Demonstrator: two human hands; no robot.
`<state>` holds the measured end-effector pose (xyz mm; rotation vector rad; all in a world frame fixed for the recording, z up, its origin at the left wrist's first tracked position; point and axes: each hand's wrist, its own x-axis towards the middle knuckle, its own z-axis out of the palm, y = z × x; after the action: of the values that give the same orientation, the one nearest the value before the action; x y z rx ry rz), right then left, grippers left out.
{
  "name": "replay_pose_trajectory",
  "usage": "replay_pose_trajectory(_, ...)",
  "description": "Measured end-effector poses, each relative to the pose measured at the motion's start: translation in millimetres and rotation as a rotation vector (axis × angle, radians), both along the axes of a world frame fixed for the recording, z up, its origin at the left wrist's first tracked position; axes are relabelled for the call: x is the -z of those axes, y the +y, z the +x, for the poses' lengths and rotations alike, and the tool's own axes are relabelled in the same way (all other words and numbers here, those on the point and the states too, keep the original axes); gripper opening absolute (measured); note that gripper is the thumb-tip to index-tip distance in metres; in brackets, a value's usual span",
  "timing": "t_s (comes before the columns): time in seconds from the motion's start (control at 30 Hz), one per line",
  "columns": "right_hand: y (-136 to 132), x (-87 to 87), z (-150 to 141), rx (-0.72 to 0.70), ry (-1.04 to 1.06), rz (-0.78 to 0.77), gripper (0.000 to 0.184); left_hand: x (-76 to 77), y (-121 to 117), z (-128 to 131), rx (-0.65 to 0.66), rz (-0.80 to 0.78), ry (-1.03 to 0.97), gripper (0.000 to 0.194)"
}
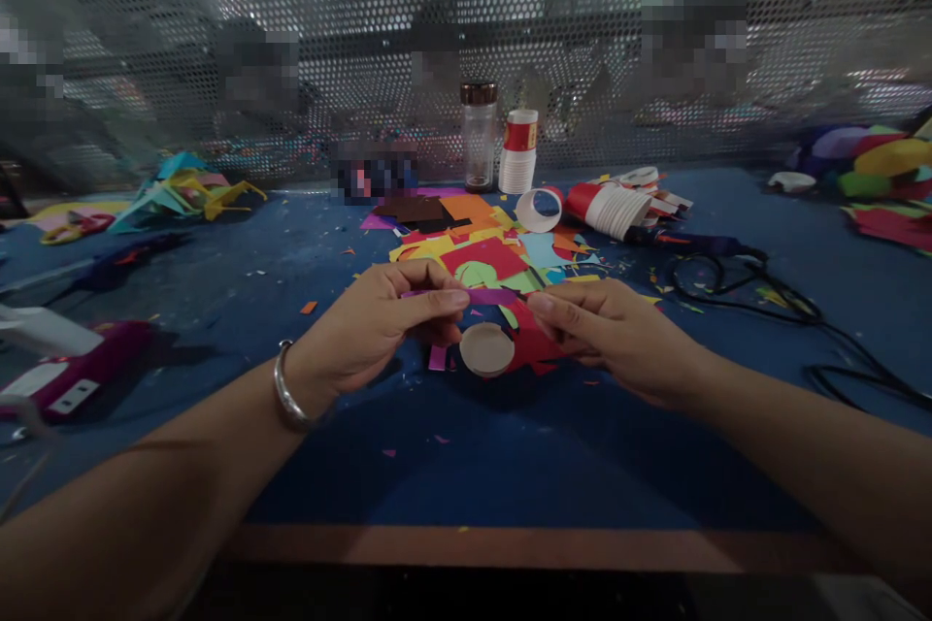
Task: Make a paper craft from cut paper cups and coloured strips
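My left hand [408,315], with a silver bangle at the wrist, pinches a narrow purple paper strip [491,296] between thumb and forefinger. The strip stretches across towards my right hand [589,325], whose thumb and forefinger are closed at its other end. Fingers partly cover both ends. Just below the strip, between my hands, is a small round pale paper cup base [486,350]. Behind and under the hands lie coloured paper pieces, among them a red sheet [484,257] and light green scraps [477,274].
Paper cups [612,211] lie behind the scraps, near a stacked cup column [517,155] and a glass bottle [479,141]. A black cable [793,306] loops at right. At left are a magenta-and-white power strip [80,378], a dark glue gun [120,264] and yellow-handled scissors [77,226].
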<state>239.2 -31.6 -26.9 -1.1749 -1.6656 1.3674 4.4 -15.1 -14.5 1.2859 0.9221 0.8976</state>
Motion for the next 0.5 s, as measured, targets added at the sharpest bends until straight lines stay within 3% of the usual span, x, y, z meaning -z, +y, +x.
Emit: replay_pose_trajectory(0.5,4,2.6,-6,0.152,0.125,0.007,0.061,7.7,-3,12,-0.053,-0.025,-0.099,0.02)
